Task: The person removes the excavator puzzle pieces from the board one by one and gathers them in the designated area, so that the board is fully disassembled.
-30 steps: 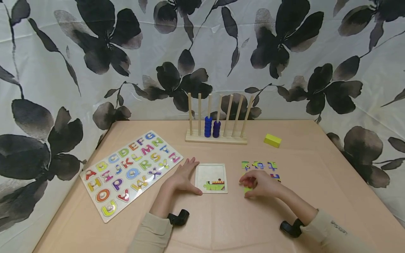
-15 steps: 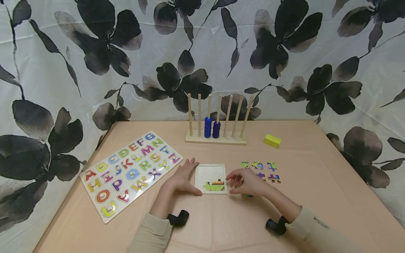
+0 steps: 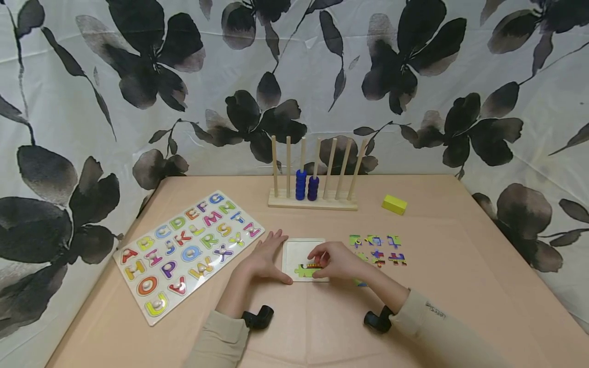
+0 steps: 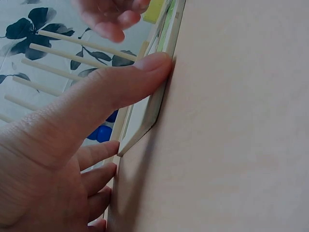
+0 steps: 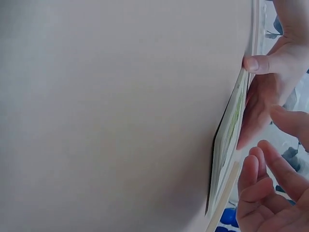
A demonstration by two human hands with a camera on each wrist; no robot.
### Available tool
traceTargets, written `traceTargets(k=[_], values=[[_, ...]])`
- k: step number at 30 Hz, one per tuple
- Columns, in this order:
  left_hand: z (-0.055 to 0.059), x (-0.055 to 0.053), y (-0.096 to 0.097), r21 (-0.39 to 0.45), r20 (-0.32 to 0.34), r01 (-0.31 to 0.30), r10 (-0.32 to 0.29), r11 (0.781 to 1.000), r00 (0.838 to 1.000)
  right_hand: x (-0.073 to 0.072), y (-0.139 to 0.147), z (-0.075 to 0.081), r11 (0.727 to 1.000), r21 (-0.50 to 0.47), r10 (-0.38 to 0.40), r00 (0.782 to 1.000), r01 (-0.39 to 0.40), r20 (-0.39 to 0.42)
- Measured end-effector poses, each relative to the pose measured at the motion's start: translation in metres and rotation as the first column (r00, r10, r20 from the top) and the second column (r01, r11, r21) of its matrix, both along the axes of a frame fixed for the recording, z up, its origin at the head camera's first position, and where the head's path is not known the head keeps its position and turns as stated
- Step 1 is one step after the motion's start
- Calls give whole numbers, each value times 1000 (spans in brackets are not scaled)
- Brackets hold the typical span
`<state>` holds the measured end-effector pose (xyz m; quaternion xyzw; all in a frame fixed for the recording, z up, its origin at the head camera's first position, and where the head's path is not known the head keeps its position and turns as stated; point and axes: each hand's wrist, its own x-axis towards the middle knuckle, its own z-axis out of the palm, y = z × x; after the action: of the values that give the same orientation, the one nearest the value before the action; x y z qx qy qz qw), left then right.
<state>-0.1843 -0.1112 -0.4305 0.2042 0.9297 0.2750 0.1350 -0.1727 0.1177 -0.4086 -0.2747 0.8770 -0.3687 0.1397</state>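
Observation:
A small white puzzle tray [image 3: 301, 249] lies on the table, with green pieces and a train picture [image 3: 307, 270] along its near side. My left hand [image 3: 264, 260] steadies the tray from the left: the thumb rests on its near-left corner and the fingers spread along its side. In the left wrist view, that thumb [image 4: 154, 61] touches the tray's edge. Over the tray's right part hovers my right hand [image 3: 336, 260], its fingers loosely bent. The right wrist view shows a gap between thumb and fingers [image 5: 260, 162], with no piece visible there.
Several loose puzzle pieces [image 3: 378, 258] lie right of the tray, some partly hidden by the right hand. An alphabet board [image 3: 184, 255] lies at the left. Behind stand a peg stand [image 3: 313, 203] with blue beads and a yellow block [image 3: 394, 204].
My right hand has moved left from the loose pieces to above the tray. The left hand has stayed at the tray's left side.

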Motion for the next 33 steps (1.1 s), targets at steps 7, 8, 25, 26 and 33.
traceTargets(k=[7,8,25,26,33], values=[[3,2,-1,37,-12,18,-18,999,1000,-3,-11,0,999,34,19,999,-20,34],[3,3,-1,42,-11,19,-19,999,1000,-3,-12,0,999,40,23,999,-24,37],[3,1,0,10,-9,6,-6,1000,1000,-4,-22,-1,991,130,37,999,-36,-8],[2,1,-1,10,-11,7,-7,1000,1000,-4,-22,-1,991,134,33,999,-33,-3],[2,1,-1,5,-9,9,-8,1000,1000,-5,-23,-1,988,151,35,999,-36,10]])
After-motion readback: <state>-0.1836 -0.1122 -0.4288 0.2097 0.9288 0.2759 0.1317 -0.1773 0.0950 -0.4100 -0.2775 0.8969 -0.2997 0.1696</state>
